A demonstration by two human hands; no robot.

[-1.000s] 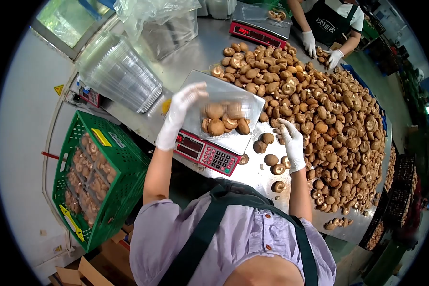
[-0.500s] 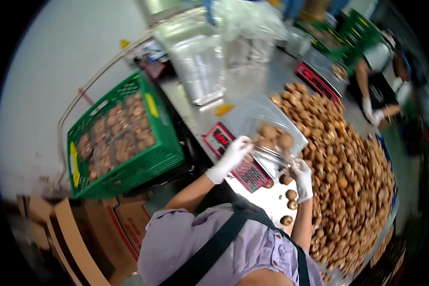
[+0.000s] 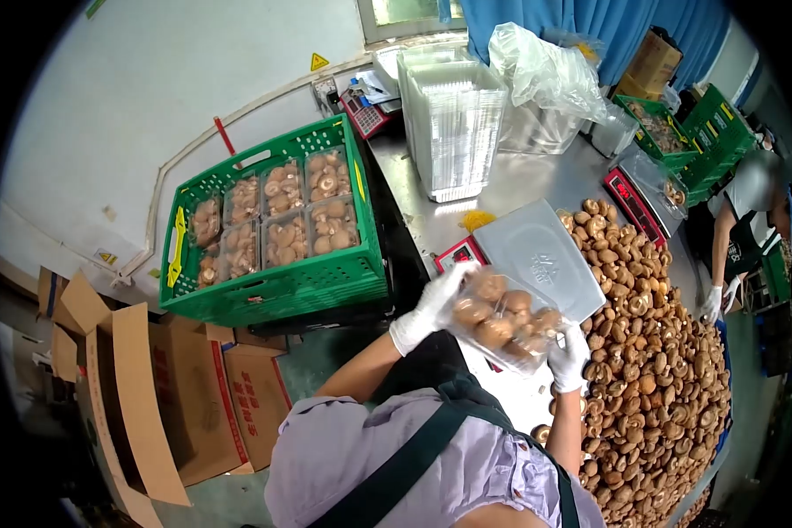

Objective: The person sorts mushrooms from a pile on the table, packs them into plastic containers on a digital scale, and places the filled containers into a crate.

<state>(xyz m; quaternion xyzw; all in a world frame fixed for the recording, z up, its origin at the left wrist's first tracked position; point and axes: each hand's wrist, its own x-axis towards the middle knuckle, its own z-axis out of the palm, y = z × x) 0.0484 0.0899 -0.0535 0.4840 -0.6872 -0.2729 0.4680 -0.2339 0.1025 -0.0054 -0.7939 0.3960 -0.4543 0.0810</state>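
A clear plastic box of brown mushrooms (image 3: pixel 500 319) is held up between my two gloved hands, in front of the scale. My left hand (image 3: pixel 440 304) grips its left end and my right hand (image 3: pixel 568 356) its right end. Behind it, the grey scale plate (image 3: pixel 541 255) bears nothing, and the box hides most of the scale's keypad. Close by my right hand, a large heap of loose mushrooms (image 3: pixel 651 370) spreads over the metal table (image 3: pixel 519 180).
A green crate (image 3: pixel 273 295) with several filled boxes stands at the left. Stacked clear trays (image 3: pixel 453 123) and a plastic bag (image 3: pixel 546 75) are at the back. Open cartons (image 3: pixel 185 396) lie lower left. A co-worker (image 3: pixel 739 233) stands at the right beside another scale (image 3: pixel 635 207).
The box of mushrooms has come off the scale plate toward me, now held in both hands. The view has turned left, showing more of the crate and cartons.
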